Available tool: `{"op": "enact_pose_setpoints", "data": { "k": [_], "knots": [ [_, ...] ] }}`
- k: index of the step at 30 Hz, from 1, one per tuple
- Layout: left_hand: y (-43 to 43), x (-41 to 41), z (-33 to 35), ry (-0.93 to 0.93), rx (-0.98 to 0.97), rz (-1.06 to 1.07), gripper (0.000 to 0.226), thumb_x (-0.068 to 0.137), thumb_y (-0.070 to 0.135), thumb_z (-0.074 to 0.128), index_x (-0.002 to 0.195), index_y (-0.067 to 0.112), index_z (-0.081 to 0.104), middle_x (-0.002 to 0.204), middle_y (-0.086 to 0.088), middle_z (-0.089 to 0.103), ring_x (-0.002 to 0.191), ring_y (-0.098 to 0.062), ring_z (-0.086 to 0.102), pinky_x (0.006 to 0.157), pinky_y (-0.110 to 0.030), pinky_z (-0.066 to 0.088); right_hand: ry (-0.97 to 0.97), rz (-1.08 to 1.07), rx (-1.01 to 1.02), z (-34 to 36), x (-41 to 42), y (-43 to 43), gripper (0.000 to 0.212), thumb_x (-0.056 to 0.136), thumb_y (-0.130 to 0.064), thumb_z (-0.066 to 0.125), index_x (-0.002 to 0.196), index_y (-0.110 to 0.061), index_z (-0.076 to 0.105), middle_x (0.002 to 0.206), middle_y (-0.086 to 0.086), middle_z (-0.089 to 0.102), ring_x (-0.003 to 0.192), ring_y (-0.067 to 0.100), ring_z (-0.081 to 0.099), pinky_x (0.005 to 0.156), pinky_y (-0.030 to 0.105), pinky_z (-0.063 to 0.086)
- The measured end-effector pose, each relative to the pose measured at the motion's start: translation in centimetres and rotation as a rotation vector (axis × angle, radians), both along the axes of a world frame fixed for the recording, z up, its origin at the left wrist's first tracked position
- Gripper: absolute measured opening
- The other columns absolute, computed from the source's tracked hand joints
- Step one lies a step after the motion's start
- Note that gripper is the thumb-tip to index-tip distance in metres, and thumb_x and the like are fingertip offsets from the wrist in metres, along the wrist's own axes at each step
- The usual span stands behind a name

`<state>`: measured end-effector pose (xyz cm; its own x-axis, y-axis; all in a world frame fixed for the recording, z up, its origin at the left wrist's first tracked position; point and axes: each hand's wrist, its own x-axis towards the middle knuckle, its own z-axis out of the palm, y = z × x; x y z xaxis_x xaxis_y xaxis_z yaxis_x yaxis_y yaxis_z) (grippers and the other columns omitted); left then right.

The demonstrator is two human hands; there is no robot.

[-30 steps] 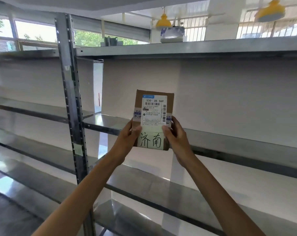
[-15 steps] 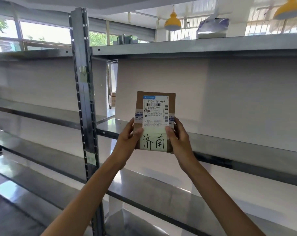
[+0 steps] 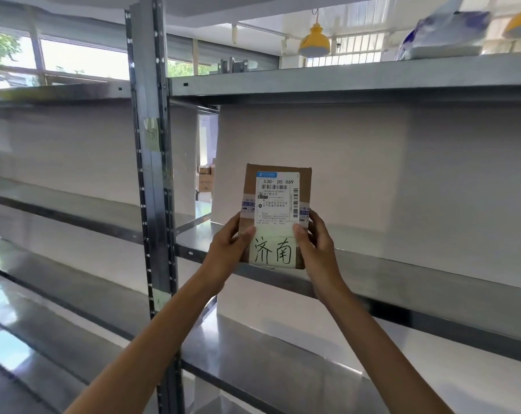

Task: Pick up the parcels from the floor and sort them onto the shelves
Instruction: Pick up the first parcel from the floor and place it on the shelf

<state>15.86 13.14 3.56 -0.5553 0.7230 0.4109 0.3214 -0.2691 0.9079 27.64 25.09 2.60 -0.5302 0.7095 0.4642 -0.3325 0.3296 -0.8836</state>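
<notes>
A small brown cardboard parcel [image 3: 276,204] with a white shipping label and a pale handwritten note is held upright in front of the middle metal shelf [image 3: 402,273]. My left hand [image 3: 227,249] grips its lower left edge, thumb on the front. My right hand [image 3: 317,246] grips the lower right edge the same way. The parcel's bottom hangs just at the shelf's front lip; whether it touches is unclear.
A grey steel upright [image 3: 154,174] with pale sticky notes stands left of the parcel. A white and blue plastic bag parcel [image 3: 441,34] lies on the top shelf [image 3: 343,79]. Lower shelves [image 3: 268,354] run below my arms. Cardboard boxes [image 3: 205,179] show through a gap behind.
The view has shifted left to right across the rack, so the upright and the top-shelf bag slid rightwards in frame. The parcel stays gripped in both hands.
</notes>
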Motion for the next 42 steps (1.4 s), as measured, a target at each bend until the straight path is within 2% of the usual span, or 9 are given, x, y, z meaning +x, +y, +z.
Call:
{"op": "enact_pose_setpoints", "data": {
  "k": [7, 11, 14, 17, 21, 27, 33, 42],
  "knots": [
    [-0.7, -4.1, 0.7, -0.002, 0.006, -0.071, 0.029, 0.096, 0.025, 0.047, 0.124, 0.031, 0.048, 0.107, 0.01, 0.067, 0.086, -0.004, 0.07, 0.062, -0.021, 0.057, 0.015, -0.06, -0.022, 0.5, -3.0, -1.7, 0.044, 0.093, -0.033, 0.053, 0.135, -0.033, 0.041, 0.129, -0.002, 0.058, 0.099, 0.007, 0.064, 0.065, 0.023, 0.059],
    [-2.3, -6.0, 1.3, 0.012, 0.02, -0.121, 0.031, 0.096, 0.025, 0.046, 0.126, 0.029, 0.047, 0.114, 0.006, 0.065, 0.096, -0.011, 0.067, 0.068, -0.024, 0.06, 0.015, -0.103, -0.026, 1.1, -4.5, -3.8, 0.045, 0.093, -0.033, 0.053, 0.135, -0.033, 0.04, 0.13, -0.003, 0.057, 0.102, 0.012, 0.063, 0.066, 0.024, 0.06],
    [-3.6, -6.9, 1.7, 0.002, 0.019, -0.161, 0.027, 0.096, 0.023, 0.046, 0.122, 0.032, 0.048, 0.111, 0.009, 0.065, 0.095, -0.009, 0.067, 0.065, -0.022, 0.058, 0.02, -0.14, -0.025, 1.4, -5.2, -5.4, 0.045, 0.092, -0.033, 0.054, 0.135, -0.033, 0.041, 0.13, -0.003, 0.057, 0.106, 0.016, 0.063, 0.067, 0.027, 0.061],
    [-4.9, -7.7, 1.7, -0.009, 0.028, -0.186, 0.024, 0.096, 0.022, 0.047, 0.116, 0.035, 0.05, 0.107, 0.012, 0.065, 0.091, -0.006, 0.067, 0.064, -0.021, 0.058, 0.036, -0.161, -0.041, 1.3, -5.6, -7.0, 0.039, 0.092, -0.032, 0.055, 0.128, -0.038, 0.043, 0.125, -0.007, 0.058, 0.102, 0.014, 0.064, 0.063, 0.025, 0.06],
    [-6.2, -8.2, 1.3, -0.034, 0.007, -0.229, 0.03, 0.097, 0.02, 0.046, 0.124, 0.032, 0.047, 0.112, 0.007, 0.064, 0.095, -0.008, 0.066, 0.064, -0.019, 0.057, 0.056, -0.187, -0.061, 0.8, -5.9, -8.8, 0.036, 0.09, -0.032, 0.057, 0.122, -0.043, 0.044, 0.118, -0.012, 0.06, 0.099, 0.01, 0.065, 0.06, 0.023, 0.058],
    [-8.2, -8.4, 0.6, -0.03, 0.007, -0.278, 0.038, 0.097, 0.023, 0.045, 0.134, 0.027, 0.043, 0.124, -0.002, 0.062, 0.11, -0.022, 0.063, 0.078, -0.031, 0.059, 0.088, -0.209, -0.076, -0.1, -5.7, -10.9, 0.034, 0.088, -0.028, 0.062, 0.114, -0.046, 0.052, 0.115, -0.015, 0.064, 0.098, 0.011, 0.067, 0.062, 0.026, 0.059],
    [-9.5, -8.2, 0.4, -0.036, 0.013, -0.313, 0.04, 0.096, 0.022, 0.048, 0.135, 0.026, 0.045, 0.128, -0.004, 0.06, 0.116, -0.025, 0.059, 0.088, -0.041, 0.056, 0.087, -0.248, -0.084, -0.7, -5.0, -12.5, 0.046, 0.088, -0.026, 0.061, 0.132, -0.033, 0.047, 0.124, -0.004, 0.062, 0.109, 0.019, 0.063, 0.074, 0.04, 0.061],
    [-10.7, -7.6, -0.6, 0.015, 0.006, -0.368, 0.043, 0.098, 0.025, 0.044, 0.14, 0.028, 0.038, 0.132, 0.003, 0.057, 0.115, -0.015, 0.06, 0.082, -0.026, 0.057, 0.092, -0.251, -0.072, -1.1, -3.7, -13.8, 0.043, 0.089, -0.024, 0.059, 0.129, -0.034, 0.047, 0.122, -0.004, 0.062, 0.103, 0.015, 0.064, 0.064, 0.029, 0.061]
  ]
}}
